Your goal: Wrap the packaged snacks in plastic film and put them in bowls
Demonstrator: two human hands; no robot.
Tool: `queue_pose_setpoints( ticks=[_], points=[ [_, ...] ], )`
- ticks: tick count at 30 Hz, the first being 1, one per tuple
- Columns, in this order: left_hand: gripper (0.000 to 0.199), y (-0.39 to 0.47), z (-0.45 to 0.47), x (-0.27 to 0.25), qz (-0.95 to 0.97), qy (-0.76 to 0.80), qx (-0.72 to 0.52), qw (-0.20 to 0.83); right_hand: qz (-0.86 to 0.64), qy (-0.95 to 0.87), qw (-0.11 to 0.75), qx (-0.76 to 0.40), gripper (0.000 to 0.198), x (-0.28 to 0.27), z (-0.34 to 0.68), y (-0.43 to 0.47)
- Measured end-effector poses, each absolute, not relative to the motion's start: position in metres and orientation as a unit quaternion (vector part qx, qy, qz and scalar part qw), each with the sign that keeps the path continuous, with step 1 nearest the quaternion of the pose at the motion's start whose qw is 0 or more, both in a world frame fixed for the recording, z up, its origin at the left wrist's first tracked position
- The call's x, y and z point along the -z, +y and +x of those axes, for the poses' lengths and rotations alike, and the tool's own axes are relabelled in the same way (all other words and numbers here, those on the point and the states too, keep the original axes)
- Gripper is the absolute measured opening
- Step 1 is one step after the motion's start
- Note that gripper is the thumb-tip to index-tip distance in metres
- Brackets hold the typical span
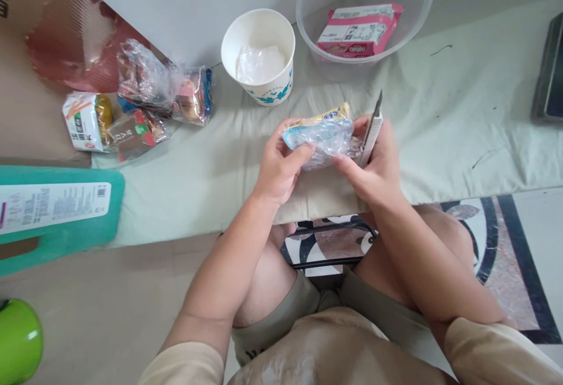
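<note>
Film-wrapped pkg (325,132) pinched nr cup (273,89) by L hand (281,165) & R hand (382,162) (cutter (372,131) held in latter), wrap (319,149) not yet removed, packs (143,77) left of cup prob unopened.

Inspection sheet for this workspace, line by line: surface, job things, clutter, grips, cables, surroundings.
Surface: pale green cloth, wrinkled; thin dark strands or marks at right, cannot tell which.
Job things: crinkly packet, blue and yellow showing; utility knife, blade exposed, pointing away from the wearer.
Clutter: paper cup with clear plastic inside; clear tub holding a pink packet; wrapped snacks at left.
Grips: left grip holds the packet; right grip holds the knife, thumb at the packet.
Cables: nothing seen.
Surroundings: teal container at left; dark object at right edge; patterned floor below.
</note>
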State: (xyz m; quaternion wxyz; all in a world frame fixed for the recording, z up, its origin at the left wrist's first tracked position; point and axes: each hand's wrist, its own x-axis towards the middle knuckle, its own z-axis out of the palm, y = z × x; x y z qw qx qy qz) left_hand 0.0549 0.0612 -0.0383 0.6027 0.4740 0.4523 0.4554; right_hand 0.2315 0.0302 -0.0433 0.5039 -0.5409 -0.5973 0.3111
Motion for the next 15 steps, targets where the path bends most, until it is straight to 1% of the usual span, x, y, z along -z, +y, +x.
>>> queue_pose_setpoints(
  ticks=[3, 5, 7, 11, 15],
  points=[
    [0.06, 0.0611, 0.0523, 0.0369, 0.535, 0.484, -0.464, 0.514, -0.507, -0.591, 0.532, -0.333, 0.053, 0.0425, 0.2304, 0.0302],
    [0.06, 0.0589, 0.0512, 0.0365, 0.589, 0.505, -0.447, 0.445, -0.492, -0.588, 0.55, -0.332, 0.049, 0.0431, 0.2294, 0.0303],
    [0.059, 0.0562, 0.0514, 0.0366, 0.631, 0.511, -0.425, 0.4, -0.508, -0.591, 0.542, -0.315, 0.043, 0.0438, 0.228, 0.0302],
    [0.049, 0.0542, 0.0528, 0.0374, 0.676, 0.494, -0.413, 0.358, -0.543, -0.601, 0.507, -0.294, 0.034, 0.0438, 0.2261, 0.0298],
    [0.046, 0.0559, 0.0509, 0.0371, 0.682, 0.488, -0.422, 0.345, -0.541, -0.611, 0.502, -0.286, 0.035, 0.0435, 0.2265, 0.0306]
  ],
)
